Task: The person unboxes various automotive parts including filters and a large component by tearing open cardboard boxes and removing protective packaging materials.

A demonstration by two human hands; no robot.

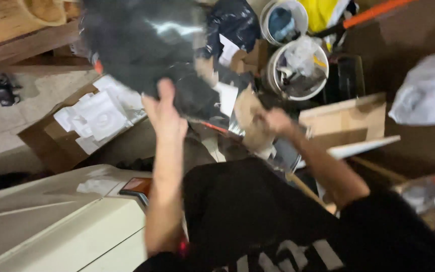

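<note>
Left hand (pixel 163 113) raised at centre frame, fingers (pixel 166 89) clamped on the lower edge of a large black plastic bag (pixel 137 45), held up so that it fills the top middle of the view. Right hand (pixel 273 121) lower and to the right, blurred by motion, fingers curled together near crumpled brown paper (pixel 250 108) just below the bag; whether anything is truly pinched there, cannot tell. Behind the bag, two white buckets (pixel 298 68) standing one beyond the other, the nearer stuffed with clear plastic and scraps. Left of the hands, an open cardboard box (pixel 51 143) on the floor, packed with white foam pieces (pixel 101 116). At lower left, a cream-coloured appliance (pixel 51 221) with a small reddish panel at its corner. To the right, a tilted cardboard flap (pixel 348 121) and, further right, a pale plastic bag (pixel 429 93), blurred. An orange handle (pixel 373 12) slanting across the top right corner. Black sleeve and shirt filling the bottom of the view.
</note>
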